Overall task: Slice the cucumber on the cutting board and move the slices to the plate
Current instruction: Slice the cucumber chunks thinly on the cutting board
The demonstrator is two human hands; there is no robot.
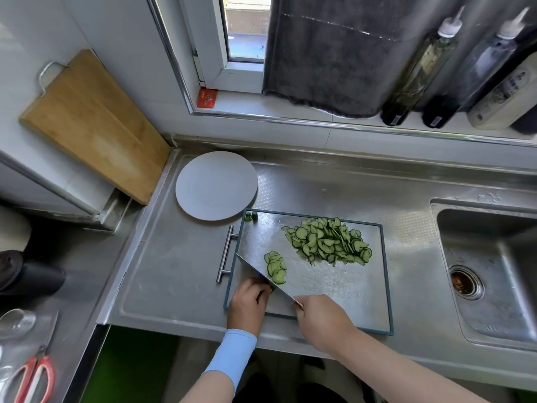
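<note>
A steel cutting board with a dark green rim lies on the counter. A big heap of cucumber slices covers its far right part, and a short row of fresh slices lies beside the cleaver. My right hand grips the cleaver's handle, the blade slanting up to the left. Just left of the blade my left hand rests on the board with curled fingers; whatever it holds is hidden. Two cucumber ends sit at the board's far left corner. The grey plate stands bare behind the board.
A sink opens to the right of the board. A wooden board leans on the wall at the left. Bottles stand on the window sill. Red-handled scissors and a glass lie on the lower surface at left.
</note>
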